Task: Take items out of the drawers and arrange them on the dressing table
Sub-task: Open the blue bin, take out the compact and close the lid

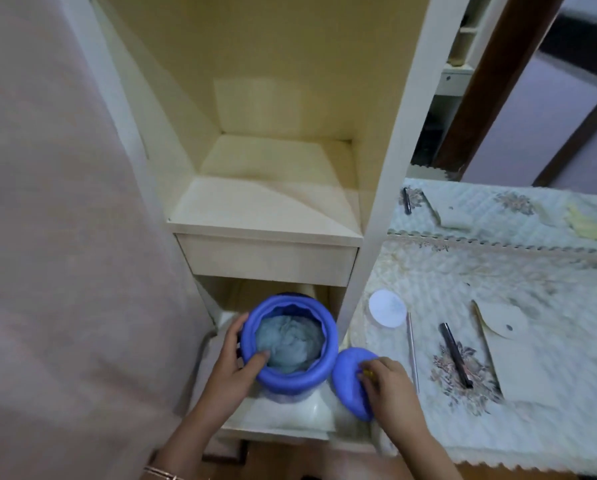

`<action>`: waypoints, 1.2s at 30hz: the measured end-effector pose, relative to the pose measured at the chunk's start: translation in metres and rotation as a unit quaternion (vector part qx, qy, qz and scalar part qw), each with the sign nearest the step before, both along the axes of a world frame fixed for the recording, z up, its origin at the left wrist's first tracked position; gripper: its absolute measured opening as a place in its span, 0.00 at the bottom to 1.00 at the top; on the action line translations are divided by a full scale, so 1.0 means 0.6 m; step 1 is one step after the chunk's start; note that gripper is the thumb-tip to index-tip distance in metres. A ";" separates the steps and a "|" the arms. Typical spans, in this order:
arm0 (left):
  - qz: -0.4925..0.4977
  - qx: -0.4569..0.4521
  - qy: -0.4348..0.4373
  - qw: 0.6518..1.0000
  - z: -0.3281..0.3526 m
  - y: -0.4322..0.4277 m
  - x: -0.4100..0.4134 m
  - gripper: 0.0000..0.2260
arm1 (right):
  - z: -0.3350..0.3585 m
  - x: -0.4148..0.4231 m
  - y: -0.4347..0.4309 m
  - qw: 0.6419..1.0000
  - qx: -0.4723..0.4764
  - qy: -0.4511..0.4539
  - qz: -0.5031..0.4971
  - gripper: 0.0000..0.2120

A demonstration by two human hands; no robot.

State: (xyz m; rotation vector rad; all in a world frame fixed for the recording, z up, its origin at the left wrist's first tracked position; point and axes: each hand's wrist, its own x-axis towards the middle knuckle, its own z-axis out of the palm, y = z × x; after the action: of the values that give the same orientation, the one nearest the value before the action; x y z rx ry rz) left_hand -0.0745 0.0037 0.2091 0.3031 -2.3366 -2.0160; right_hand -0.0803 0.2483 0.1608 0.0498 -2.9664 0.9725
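A round blue jar point(325, 367) with its top off stands over the pulled-out lower drawer point(290, 420) of the cream cabinet; grey-blue stuff fills it. My left hand point(236, 362) grips the jar's left wall, thumb hooked over the rim. My right hand point(390, 393) holds the blue lid point(350, 379) just right of the jar, at the left edge of the dressing table point(498, 278), which is covered with a quilted floral cloth.
On the table lie a white round pad point(387, 308), a thin metal stick point(413, 351), a dark pen point(454, 355), a beige card with a disc point(498, 341), and another pen point(407, 200) further back. The upper drawer point(266, 258) is closed under a bare shelf. A pink curtain point(47, 237) hangs left.
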 end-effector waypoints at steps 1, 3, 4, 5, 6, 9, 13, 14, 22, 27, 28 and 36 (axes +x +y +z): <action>-0.001 0.003 0.003 1.000 0.000 0.000 -0.001 0.23 | 0.018 0.003 0.004 0.999 -0.011 0.016 -0.029 0.05; -0.005 0.016 0.004 1.000 -0.005 -0.002 -0.003 0.23 | 0.066 0.014 0.009 0.992 -0.044 0.088 -0.081 0.06; -0.008 0.027 0.001 1.000 -0.009 -0.004 -0.003 0.23 | 0.095 0.022 0.007 0.984 -0.060 0.132 -0.102 0.09; -0.012 0.035 -0.002 0.999 -0.012 -0.005 -0.004 0.23 | 0.122 0.028 0.000 0.975 -0.069 0.175 -0.114 0.13; -0.014 0.041 0.001 0.999 -0.011 -0.005 -0.005 0.22 | 0.146 0.032 -0.012 0.968 -0.071 0.212 -0.111 0.15; -0.010 0.076 -0.008 0.997 -0.012 -0.010 -0.007 0.19 | 0.178 0.024 -0.068 0.965 -0.055 0.255 -0.024 0.13; -0.018 0.101 -0.042 0.994 -0.014 -0.024 -0.011 0.12 | 0.165 -0.016 -0.144 0.966 -0.011 0.226 0.124 0.10; -0.022 0.106 -0.040 0.993 -0.010 -0.026 -0.010 0.11 | 0.159 -0.024 -0.157 0.964 0.004 0.223 0.142 0.09; -0.068 0.126 -0.021 0.989 -0.009 -0.029 -0.008 0.24 | 0.131 -0.048 -0.188 0.964 0.053 0.197 0.170 0.09; -0.078 0.119 -0.025 0.990 -0.011 -0.033 -0.011 0.26 | 0.138 -0.039 -0.190 0.979 0.008 0.137 0.148 0.18; -0.079 0.121 -0.024 0.989 -0.011 -0.033 -0.012 0.26 | 0.140 -0.034 -0.188 0.983 -0.002 0.114 0.142 0.23; -0.074 0.075 -0.015 0.994 -0.014 -0.034 -0.014 0.22 | 0.131 -0.020 -0.179 0.993 -0.024 0.079 0.089 0.23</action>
State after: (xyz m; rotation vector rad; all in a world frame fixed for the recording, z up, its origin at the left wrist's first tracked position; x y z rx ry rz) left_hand -0.0831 -0.0164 0.2007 0.1717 -2.2933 -2.2754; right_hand -0.0920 0.1411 0.2392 0.3797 -2.8297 1.0044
